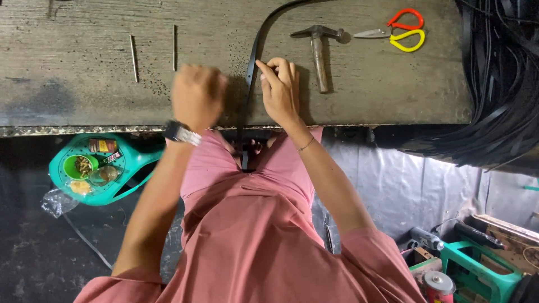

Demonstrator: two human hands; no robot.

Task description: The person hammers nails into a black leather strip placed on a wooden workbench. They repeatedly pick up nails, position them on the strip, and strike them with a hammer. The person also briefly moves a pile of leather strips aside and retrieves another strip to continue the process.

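Observation:
A long black strap (251, 73) with a row of small holes runs from the top of the wooden workbench (84, 62) down over its front edge to my lap. My right hand (279, 85) pinches the strap's right side near the bench's middle. My left hand (196, 96), blurred and wearing a wristwatch, is a closed fist just left of the strap; whether it holds anything cannot be seen.
A hammer (319, 47) lies right of my right hand, with red and yellow scissors (401, 32) beyond it. Two thin metal rods (133, 58) lie at the left. A heap of black straps (499, 84) fills the right. A teal tray (95, 168) of small items sits below left.

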